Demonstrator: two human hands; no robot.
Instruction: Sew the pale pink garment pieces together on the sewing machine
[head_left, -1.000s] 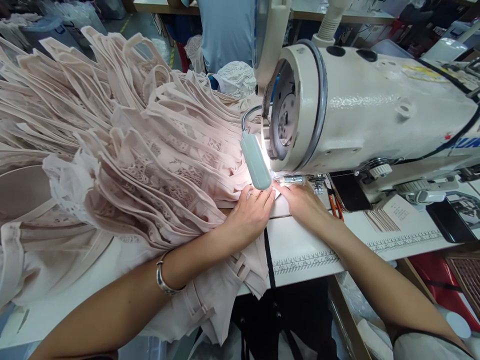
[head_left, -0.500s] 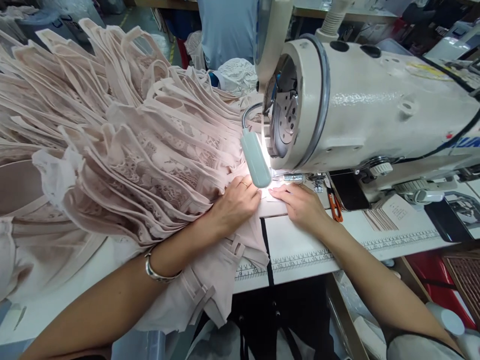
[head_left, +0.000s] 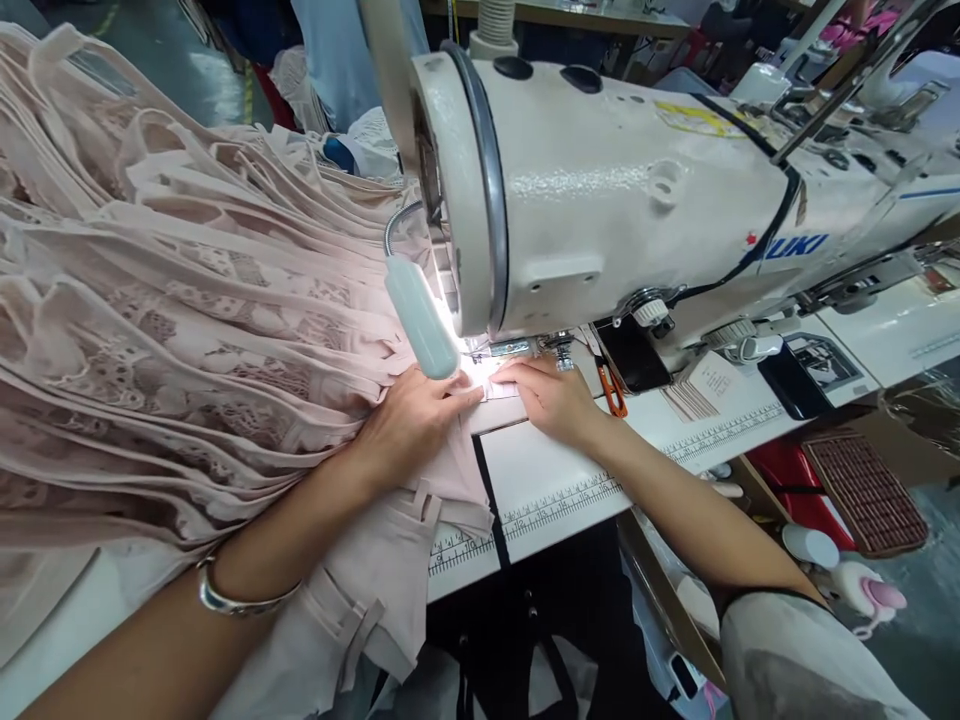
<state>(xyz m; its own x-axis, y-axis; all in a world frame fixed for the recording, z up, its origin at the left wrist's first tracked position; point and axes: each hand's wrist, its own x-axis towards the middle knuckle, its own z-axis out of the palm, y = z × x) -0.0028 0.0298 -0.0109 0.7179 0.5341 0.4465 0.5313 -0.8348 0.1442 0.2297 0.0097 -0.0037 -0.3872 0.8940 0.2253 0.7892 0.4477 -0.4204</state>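
Left hand (head_left: 409, 415) and right hand (head_left: 551, 400), grip unclear, touch a flat, pale fabric piece (head_left: 496, 391), likely light, soft; steady its near edge.

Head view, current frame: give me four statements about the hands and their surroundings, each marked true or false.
1. A silver metal bracelet circles the left forearm. True.
2. The right hand has orange-handled scissors in its grip. False: they lie on the white tabletop.
3. The pale-green oblong lamp is lit. True.
4. Pale-pink lace garments are heaped right of the white sewing machine. False: they lie to its left.
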